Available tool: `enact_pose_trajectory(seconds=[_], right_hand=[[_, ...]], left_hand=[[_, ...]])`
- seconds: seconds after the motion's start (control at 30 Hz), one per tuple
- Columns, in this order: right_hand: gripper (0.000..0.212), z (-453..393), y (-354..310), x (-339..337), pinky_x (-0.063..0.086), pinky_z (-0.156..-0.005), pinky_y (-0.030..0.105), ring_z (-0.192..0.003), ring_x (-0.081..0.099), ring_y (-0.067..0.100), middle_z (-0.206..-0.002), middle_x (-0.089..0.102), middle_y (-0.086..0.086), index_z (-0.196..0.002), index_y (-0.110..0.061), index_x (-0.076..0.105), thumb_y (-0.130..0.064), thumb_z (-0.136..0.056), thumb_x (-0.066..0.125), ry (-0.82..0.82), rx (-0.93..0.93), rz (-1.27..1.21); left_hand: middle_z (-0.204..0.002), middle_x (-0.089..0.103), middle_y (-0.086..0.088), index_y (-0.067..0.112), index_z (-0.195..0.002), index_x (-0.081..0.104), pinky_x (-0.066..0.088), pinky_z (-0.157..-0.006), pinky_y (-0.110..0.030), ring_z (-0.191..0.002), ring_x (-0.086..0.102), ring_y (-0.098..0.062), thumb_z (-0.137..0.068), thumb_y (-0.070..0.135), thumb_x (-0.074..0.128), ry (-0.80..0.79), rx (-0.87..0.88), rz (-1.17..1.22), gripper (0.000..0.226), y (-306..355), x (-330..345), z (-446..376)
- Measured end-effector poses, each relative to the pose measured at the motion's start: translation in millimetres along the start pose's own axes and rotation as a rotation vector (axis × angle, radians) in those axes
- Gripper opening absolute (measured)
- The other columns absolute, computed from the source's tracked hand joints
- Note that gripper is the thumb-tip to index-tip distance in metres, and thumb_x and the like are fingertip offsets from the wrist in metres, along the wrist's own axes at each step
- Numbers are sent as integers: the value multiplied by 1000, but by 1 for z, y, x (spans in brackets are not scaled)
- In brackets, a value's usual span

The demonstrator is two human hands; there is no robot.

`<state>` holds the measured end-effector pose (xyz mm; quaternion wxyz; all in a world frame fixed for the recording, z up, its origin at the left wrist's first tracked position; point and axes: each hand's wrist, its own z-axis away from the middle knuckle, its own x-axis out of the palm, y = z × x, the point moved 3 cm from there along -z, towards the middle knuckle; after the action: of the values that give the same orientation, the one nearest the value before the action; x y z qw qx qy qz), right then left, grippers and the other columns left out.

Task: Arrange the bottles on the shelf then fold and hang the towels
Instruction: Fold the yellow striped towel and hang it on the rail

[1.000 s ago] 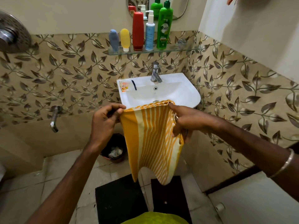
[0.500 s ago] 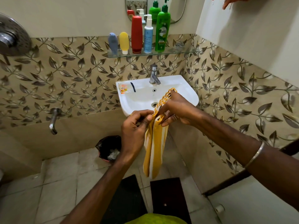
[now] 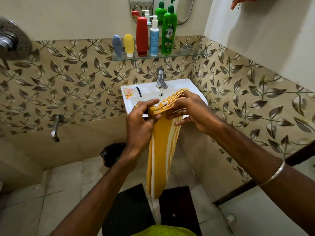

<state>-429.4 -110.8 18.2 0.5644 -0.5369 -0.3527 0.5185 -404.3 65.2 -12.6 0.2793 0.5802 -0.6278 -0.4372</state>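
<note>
A yellow and white striped towel hangs folded into a narrow strip in front of the white sink. My left hand pinches its top edge on the left side. My right hand grips the same bunched top edge on the right, fingers spread under it. Both hands are close together. On the glass shelf above the sink stand several bottles in a row: blue-grey, yellow, red, white-blue pump and green. An orange cloth shows at the top right edge.
A tap stands on the sink, with a small packet at its left rim. A wall spout and shower head are at left. A black bin and two dark mats are on the floor. A mirror hangs above the shelf.
The towel was spread wide between my hands; I brought my hands together, folding it into a narrow strip, and both hands now hold its top edge close to the sink.
</note>
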Motion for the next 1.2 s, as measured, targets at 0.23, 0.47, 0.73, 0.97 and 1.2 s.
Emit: enact_pose_trajectory(seconds=[0.23,0.47,0.73,0.97,1.2], right_hand=[[102,-13,41,-23,56,-83,25,-115,57,11,-130,55,-6,-152,-27,27,10,-74,81,161,-189,0],[27,-15,37,-32,54,-73,21,-85,69,6,-88,74,-1,-98,0,71,5,-74,82,-23,-284,10],[21,-15,21,-17,53,-91,36,-96,70,6,-100,78,-6,-102,-25,77,-8,-93,69,-171,-268,256],[20,-9,24,-15,51,-87,34,-100,66,17,-107,76,5,-106,-21,78,-16,-87,73,-359,-71,162],[31,-4,13,-28,49,-97,44,-109,67,18,-111,77,-1,-106,-32,76,-6,-97,61,-272,-89,101]], left_hand=[[-112,66,3,17,-112,70,60,-84,-40,-104,63,-15,-85,-2,71,-139,71,11,33,11,-11,-17],[-123,66,1,17,-125,65,59,-91,-31,-110,65,-14,-88,-1,68,-110,-18,-20,41,6,-44,-25],[-127,66,-2,7,-133,61,58,-92,-26,-116,64,-11,-87,-3,68,-82,-102,-8,47,-5,-63,-27],[-124,69,-3,12,-123,68,59,-91,-30,-114,66,-15,-87,-2,69,-76,-134,13,38,-16,-67,-30],[-133,65,-6,11,-134,60,55,-100,-37,-124,62,-16,-83,6,75,-113,-160,210,54,-20,-59,-31]])
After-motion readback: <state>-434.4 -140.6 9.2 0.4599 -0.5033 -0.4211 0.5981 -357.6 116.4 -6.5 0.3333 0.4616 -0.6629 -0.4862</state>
